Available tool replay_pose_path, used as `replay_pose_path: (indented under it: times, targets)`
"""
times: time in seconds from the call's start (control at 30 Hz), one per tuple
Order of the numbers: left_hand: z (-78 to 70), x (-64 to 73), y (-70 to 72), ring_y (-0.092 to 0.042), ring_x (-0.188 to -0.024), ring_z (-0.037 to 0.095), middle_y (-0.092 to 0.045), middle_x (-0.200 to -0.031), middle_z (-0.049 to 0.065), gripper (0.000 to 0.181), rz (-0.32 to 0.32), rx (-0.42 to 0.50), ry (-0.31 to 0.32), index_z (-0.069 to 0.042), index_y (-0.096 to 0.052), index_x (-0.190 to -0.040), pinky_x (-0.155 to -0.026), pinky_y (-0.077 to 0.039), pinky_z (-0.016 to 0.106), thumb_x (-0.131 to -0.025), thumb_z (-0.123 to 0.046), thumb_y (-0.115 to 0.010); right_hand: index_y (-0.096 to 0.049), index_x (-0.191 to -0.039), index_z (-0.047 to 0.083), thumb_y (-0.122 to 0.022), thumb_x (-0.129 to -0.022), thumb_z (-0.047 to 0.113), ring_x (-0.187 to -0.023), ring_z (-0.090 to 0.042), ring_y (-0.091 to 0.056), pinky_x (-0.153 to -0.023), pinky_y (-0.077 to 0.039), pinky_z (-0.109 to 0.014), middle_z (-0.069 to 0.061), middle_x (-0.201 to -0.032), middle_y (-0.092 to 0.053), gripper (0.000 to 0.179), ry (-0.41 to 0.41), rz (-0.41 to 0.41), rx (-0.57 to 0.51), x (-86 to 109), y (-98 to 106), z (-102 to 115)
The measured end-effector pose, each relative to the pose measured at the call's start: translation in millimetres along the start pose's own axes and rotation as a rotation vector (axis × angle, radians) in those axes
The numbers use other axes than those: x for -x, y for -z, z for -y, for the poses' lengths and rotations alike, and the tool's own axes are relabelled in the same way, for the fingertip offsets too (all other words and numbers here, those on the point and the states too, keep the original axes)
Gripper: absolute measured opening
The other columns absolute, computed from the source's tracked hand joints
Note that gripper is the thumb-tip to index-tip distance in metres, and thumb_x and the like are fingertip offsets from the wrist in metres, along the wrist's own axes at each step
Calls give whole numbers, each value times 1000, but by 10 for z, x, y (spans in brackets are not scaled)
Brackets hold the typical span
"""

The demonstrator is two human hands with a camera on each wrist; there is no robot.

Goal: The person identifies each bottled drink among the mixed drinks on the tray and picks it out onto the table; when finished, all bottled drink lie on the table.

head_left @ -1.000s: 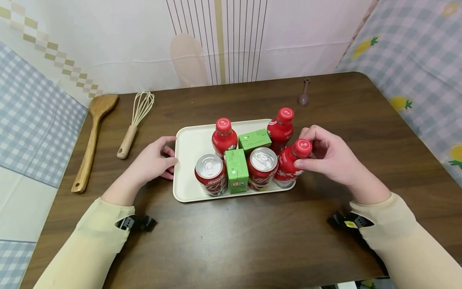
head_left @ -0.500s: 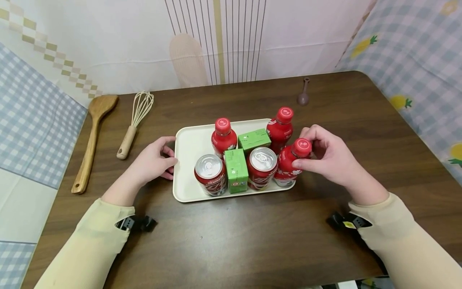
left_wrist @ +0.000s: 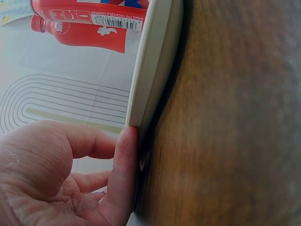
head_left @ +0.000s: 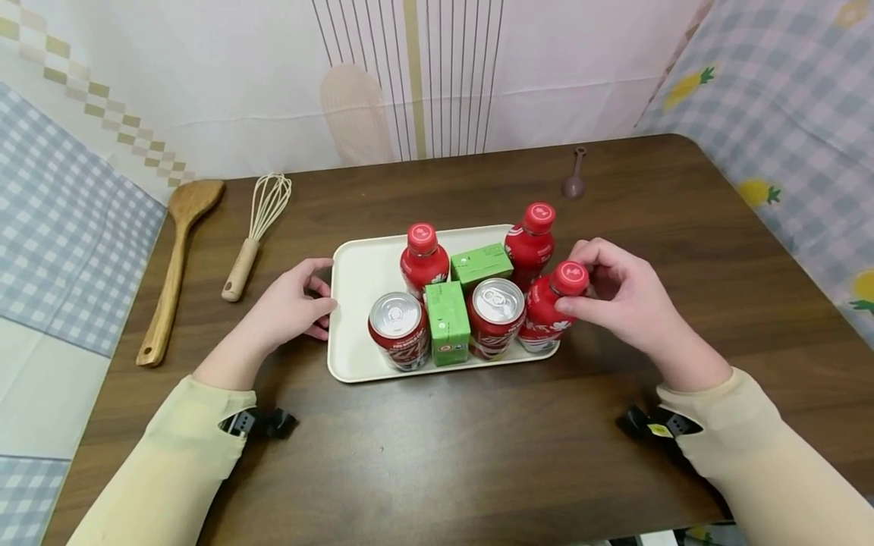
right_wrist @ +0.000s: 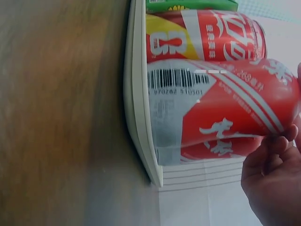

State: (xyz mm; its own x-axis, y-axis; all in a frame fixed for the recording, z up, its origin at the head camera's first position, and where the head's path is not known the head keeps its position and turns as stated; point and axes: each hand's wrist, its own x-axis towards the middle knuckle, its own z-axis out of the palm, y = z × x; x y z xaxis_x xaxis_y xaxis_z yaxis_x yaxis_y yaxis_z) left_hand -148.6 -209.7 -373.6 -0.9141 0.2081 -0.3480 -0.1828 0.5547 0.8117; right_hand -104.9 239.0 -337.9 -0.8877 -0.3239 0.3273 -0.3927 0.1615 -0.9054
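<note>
My left hand [head_left: 290,307] holds the left rim of a cream tray [head_left: 362,265], fingers bent; the left wrist view shows fingertips [left_wrist: 126,141] against that rim. My right hand [head_left: 624,296] grips a red bottle [head_left: 542,307] by its upper part, thumb in front and fingers behind. This bottle stands upright on the tray's near right corner. Two more red bottles stand farther back, one at the middle [head_left: 423,265], one at the right [head_left: 529,246]. Two Coca-Cola cans, left [head_left: 398,334] and right [head_left: 496,318], flank a green drink carton [head_left: 448,322]. A second carton [head_left: 481,264] is behind.
Left of the tray lie a wooden spatula [head_left: 176,265] and a whisk [head_left: 258,227] with a wooden handle. A small brown scoop [head_left: 574,182] rests near the back edge of the dark wooden table [head_left: 437,455]. Patterned cloth [head_left: 239,68] hangs behind.
Almost nothing differs. My right hand and wrist have shifted very slightly while keeping hold of the red bottle; the left hand, tray and other drinks stay put.
</note>
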Motion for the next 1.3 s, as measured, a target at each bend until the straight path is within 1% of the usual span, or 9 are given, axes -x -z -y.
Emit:
replay_pose_path:
  times: [0.2,0.43,0.57,0.7,0.9,1.17,1.3]
  targets:
    - [-5,5,11,-67,-74,27,-48,-119,21,72,-8,-5,-5,-12,-27,-161,-64,-66,42,-97,-4,-59,-64,-101,-1,-76,-79,-16,-81,-17,-52,-64,-51,-20,-4,-95,-58,30,21,-31,-46,-6,-48,26]
    - [7,16,7,-67,-75,27,-48,-119,21,72,-12,-8,0,-11,-27,-161,-64,-66,42,-97,-4,-59,-65,-97,-1,-77,-78,-15,-80,-17,-51,-63,-48,-21,-3,-90,-58,27,21,-73,-29,1,-83,41]
    - [0,5,-3,-67,-75,27,-48,-119,21,71,-7,-6,-2,-12,-28,-161,-64,-66,41,-97,-4,-58,-65,-96,-1,-78,-78,-14,-79,-16,-52,-62,-48,-20,-3,-89,-59,25,10,-107,5,22,-81,51]
    - [-6,5,-11,-67,-74,27,-48,-119,21,71,-3,-12,3,-11,-28,-161,-65,-66,41,-97,-5,-59,-66,-95,-1,-78,-79,-12,-77,-15,-53,-62,-49,-20,-1,-88,-60,23,-6,-129,65,40,-71,65]
    - [-7,7,-5,-67,-75,27,-49,-118,21,71,-8,-12,-1,-11,-28,-161,-64,-66,41,-97,-5,-59,-66,-95,-1,-78,-80,-12,-77,-15,-53,-61,-49,-19,-1,-88,-60,22,-1,-139,73,34,-53,69]
    - [-9,2,-5,-67,-74,27,-48,-118,21,71,-13,-14,-3,-11,-28,-161,-64,-66,41,-97,-4,-59,-66,-96,-2,-77,-80,-13,-77,-15,-53,-60,-50,-19,-3,-89,-60,23,3,-141,17,36,-37,66]
    - [-13,3,-7,-67,-74,27,-48,-118,21,71,-14,-15,-1,-11,-28,-161,-64,-66,41,-97,-4,-58,-67,-97,-1,-77,-80,-12,-77,-15,-54,-61,-51,-19,-3,-90,-61,23,-11,-147,40,40,-23,83]
